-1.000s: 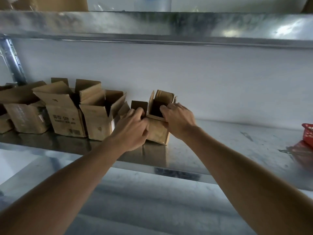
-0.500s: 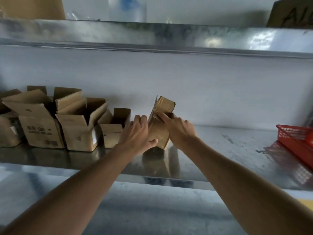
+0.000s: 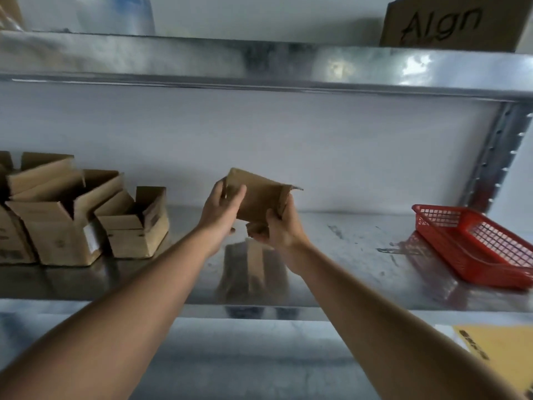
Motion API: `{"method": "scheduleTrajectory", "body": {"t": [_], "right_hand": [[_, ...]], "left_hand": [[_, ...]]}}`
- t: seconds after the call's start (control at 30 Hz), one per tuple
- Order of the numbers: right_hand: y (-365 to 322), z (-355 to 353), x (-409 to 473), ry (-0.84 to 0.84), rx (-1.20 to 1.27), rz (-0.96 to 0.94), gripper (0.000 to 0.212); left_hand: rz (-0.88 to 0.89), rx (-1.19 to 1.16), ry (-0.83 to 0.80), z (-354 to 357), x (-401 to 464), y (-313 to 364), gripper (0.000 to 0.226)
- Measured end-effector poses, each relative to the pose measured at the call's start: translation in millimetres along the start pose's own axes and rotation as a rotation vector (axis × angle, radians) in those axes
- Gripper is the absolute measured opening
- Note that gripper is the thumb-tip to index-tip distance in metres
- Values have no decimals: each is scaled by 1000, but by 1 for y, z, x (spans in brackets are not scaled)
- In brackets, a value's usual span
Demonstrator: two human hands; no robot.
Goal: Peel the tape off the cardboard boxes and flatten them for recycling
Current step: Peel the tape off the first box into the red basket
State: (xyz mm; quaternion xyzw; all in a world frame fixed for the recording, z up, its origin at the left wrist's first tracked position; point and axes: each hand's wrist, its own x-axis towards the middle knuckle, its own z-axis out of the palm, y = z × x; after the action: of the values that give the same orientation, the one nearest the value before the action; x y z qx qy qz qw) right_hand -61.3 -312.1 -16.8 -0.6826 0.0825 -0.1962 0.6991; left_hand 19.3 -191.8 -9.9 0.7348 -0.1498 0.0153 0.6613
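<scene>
Metal shelf (image 3: pixel 331 255): shiny, scuffed. Red basket (image 3: pixel 476 243) at its right end, near upright post. Far left of basket, row of open cardboard boxes (image 3: pixel 86 223) standing side by side, flaps up, touching.

Motion blur on small box (image 3: pixel 261 197); tape can't be made out. Left hand (image 3: pixel 220 212) hides its left end, right hand (image 3: pixel 278 229) the lower corner. Leftmost box (image 3: pixel 8 235) and yellow sheet (image 3: pixel 503 356), possibly an envelope, cut by frame edges.
</scene>
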Motion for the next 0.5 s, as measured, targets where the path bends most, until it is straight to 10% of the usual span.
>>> {"method": "scheduleTrajectory", "body": {"t": [0.2,0.5], "right_hand": [[2,-35,-24,46,-75,237,17],[10,-97,-23,470,-570,313,60]], "left_hand": [[184,245,-57,19,16,-3,48],[452,652,-459,70,-9,-2,50]]}}
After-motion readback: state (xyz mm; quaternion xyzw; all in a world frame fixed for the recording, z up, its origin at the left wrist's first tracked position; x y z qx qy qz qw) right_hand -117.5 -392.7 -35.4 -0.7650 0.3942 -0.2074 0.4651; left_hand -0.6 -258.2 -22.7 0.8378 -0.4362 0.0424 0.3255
